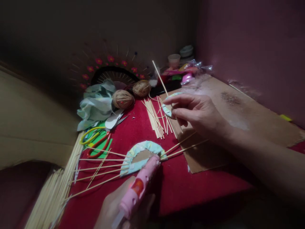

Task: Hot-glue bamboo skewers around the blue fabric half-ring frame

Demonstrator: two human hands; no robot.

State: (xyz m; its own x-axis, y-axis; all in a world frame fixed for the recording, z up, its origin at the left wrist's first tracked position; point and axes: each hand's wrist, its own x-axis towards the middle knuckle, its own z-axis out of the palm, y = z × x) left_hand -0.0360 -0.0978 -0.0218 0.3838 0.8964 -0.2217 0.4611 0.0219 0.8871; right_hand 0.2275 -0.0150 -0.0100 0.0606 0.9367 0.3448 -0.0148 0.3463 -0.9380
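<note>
While the left hand (113, 202) grips a pink glue gun (140, 187) at bottom centre, the right hand (199, 113), right of centre, pinches a thin wooden stick (160, 76), tilted, between thumb and fingers. Fabric-wrapped half-ring (148, 146) lies centre-low on the red worktop (171, 190), skewers (102, 160) spreading from its left side, two more from its right. Glue gun tip is at the half-ring's right end; contact can't be told. Smaller fabric-wrapped piece (166, 110) is by the right fingertips, partly hidden, near the cardboard sheet's (207, 156) left edge. Short sticks (154, 121) lie loose left of it. Upper left of centre: two twine balls (123, 99), pale green fabric (95, 108). Below the fabric, yellow-handled scissors (83, 137) and red-handled scissors (105, 149). Long stick bundle (51, 194), lower left.
</note>
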